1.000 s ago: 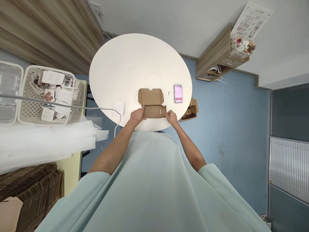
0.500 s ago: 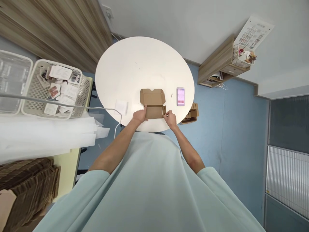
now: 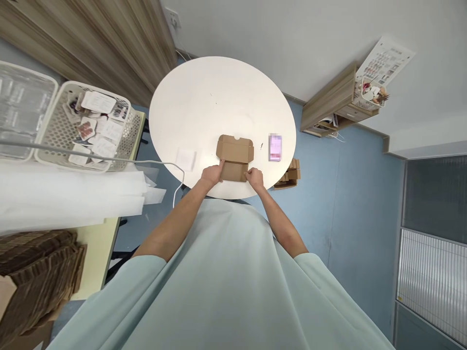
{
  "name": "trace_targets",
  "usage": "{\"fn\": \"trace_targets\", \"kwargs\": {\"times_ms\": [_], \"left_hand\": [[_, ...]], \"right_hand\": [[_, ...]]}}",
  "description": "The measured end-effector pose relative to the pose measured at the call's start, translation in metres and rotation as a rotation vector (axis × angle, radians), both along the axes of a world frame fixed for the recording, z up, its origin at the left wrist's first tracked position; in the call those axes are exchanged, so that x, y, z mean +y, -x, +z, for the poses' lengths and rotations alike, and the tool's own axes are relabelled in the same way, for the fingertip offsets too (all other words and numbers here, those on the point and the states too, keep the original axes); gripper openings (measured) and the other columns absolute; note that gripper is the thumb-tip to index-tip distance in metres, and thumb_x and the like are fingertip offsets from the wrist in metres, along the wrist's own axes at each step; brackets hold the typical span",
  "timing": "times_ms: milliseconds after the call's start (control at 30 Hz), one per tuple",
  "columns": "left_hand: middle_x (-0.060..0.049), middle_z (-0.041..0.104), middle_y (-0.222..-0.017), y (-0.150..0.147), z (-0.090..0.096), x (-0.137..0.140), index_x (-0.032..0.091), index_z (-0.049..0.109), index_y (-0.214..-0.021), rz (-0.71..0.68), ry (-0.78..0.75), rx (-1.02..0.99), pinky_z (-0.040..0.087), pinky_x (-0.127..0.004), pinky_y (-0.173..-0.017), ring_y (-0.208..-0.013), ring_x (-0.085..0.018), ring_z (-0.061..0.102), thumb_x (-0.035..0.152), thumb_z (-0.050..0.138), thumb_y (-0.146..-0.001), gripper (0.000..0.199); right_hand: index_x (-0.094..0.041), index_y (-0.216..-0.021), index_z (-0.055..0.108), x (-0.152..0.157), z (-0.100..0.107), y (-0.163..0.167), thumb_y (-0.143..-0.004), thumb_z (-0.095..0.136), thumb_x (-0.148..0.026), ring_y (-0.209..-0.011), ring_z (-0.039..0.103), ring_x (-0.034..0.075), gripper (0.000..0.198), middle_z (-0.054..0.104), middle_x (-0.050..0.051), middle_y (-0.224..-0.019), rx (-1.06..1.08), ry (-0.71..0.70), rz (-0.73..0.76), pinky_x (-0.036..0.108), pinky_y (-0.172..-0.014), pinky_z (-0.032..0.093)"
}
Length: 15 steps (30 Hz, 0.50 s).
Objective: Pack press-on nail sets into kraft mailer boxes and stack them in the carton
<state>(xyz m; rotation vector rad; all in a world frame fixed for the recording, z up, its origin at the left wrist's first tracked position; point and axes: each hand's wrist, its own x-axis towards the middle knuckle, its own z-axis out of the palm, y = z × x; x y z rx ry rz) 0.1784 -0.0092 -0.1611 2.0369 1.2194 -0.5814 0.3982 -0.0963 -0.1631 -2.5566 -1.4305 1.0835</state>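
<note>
A small brown cardboard box (image 3: 235, 148) lies on the round white table (image 3: 189, 102), its lid folded back away from me. My left hand (image 3: 212, 175) grips the box's left side, with the thumb along the inner wall. At the right end of the box, my right hand (image 3: 255, 178) is closed on the side wall, fingers pinched together. Parts of both hands' fingers are hidden behind the cardboard. To the right of the box lies a phone (image 3: 275, 147) with a blurred pinkish screen. A thin white packet or sheet (image 3: 186, 159) rests left of my left hand.
On the left, a side table (image 3: 98, 262) bears a white basket (image 3: 126, 129) of cards, white wrapping sheets (image 3: 73, 192) and stacked flat cardboard (image 3: 40, 272). A pale cable (image 3: 156, 163) crosses in front. A carton of small boxes (image 3: 290, 177) stands on the floor at right.
The box's right side flap, standing outward before, is now folded in by my right hand. My left hand keeps its hold. The whole view has shifted slightly.
</note>
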Motion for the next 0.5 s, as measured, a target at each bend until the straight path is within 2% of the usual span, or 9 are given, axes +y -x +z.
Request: {"fn": "trace_targets", "kwargs": {"times_ms": [100,200,300,400,500], "left_hand": [[-0.021,0.072,-0.146,0.001,0.004,-0.004,0.025,0.006,-0.183,-0.003,0.011,-0.005,0.058,-0.041,-0.098,-0.129,-0.039,0.073,0.026,0.08,-0.094,0.116],[-0.021,0.069,-0.148,0.003,0.01,-0.012,0.025,0.003,-0.183,-0.011,0.001,-0.006,0.058,-0.042,-0.097,-0.128,-0.039,0.072,0.03,0.075,-0.098,0.112],[-0.022,0.069,-0.145,0.009,0.016,-0.025,0.024,0.007,-0.183,0.036,-0.02,-0.029,0.058,-0.043,-0.097,-0.124,-0.039,0.073,0.041,0.068,-0.103,0.102],[-0.021,0.07,-0.143,0.021,0.018,-0.036,0.023,0.018,-0.181,0.186,-0.057,-0.08,0.059,-0.045,-0.1,-0.122,-0.038,0.073,0.051,0.058,-0.108,0.088],[-0.022,0.067,-0.149,0.038,0.014,-0.039,0.019,0.034,-0.174,0.432,-0.152,-0.114,0.058,-0.046,-0.105,-0.129,-0.038,0.07,0.048,0.048,-0.112,0.071]], "right_hand": [[-0.023,-0.09,0.069,0.002,-0.005,0.004,-0.107,0.059,-0.024,-0.094,0.075,0.027,0.02,0.078,0.01,-0.088,-0.08,0.055,0.04,0.03,-0.077,0.051],[-0.019,-0.098,0.071,0.005,-0.006,0.009,-0.105,0.06,-0.02,-0.1,0.075,0.029,0.013,0.078,0.016,-0.101,-0.141,0.073,0.038,0.031,-0.078,0.052],[-0.018,-0.101,0.07,0.005,-0.003,0.011,-0.104,0.059,-0.018,-0.102,0.075,0.032,0.012,0.078,0.02,-0.108,-0.126,0.073,0.03,0.035,-0.083,0.054],[-0.018,-0.1,0.07,0.003,0.0,0.008,-0.103,0.058,-0.018,-0.101,0.075,0.034,0.012,0.078,0.021,-0.107,-0.111,0.059,0.017,0.039,-0.085,0.055],[-0.02,-0.098,0.068,0.0,0.001,0.006,-0.103,0.059,-0.02,-0.101,0.075,0.034,0.011,0.078,0.02,-0.105,-0.116,0.061,0.002,0.039,-0.085,0.055]]}}
